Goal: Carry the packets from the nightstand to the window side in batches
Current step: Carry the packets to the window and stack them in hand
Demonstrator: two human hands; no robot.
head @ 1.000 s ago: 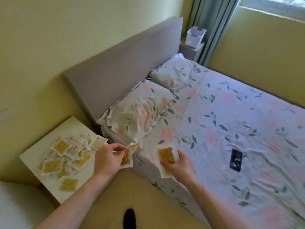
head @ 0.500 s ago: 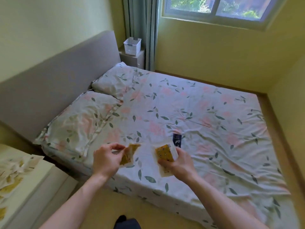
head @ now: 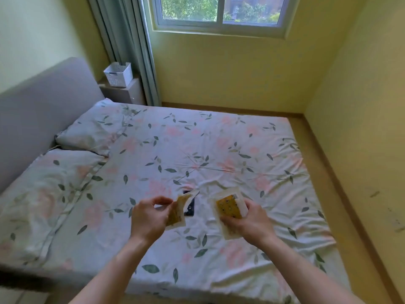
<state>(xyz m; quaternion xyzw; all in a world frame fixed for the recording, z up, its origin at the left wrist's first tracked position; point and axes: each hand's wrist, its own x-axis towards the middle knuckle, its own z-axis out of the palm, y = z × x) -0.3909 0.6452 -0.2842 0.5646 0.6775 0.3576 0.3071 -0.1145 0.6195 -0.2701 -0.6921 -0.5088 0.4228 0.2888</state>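
Gripping yellow packets (head: pixel 176 212) in left hand (head: pixel 147 218), pinched at fingertips, above the bed (head: pixel 219 145). Clasping a second stack of packets (head: pixel 229 210) in right hand (head: pixel 249 220), thumb across lower edge. Facing window (head: pixel 221 9).

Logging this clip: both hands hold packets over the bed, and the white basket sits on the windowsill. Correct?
Not quite. The head view shows the white basket on the small cabinet beside the headboard, not the windowsill. The left hand and right hand do hold packets over the bed.
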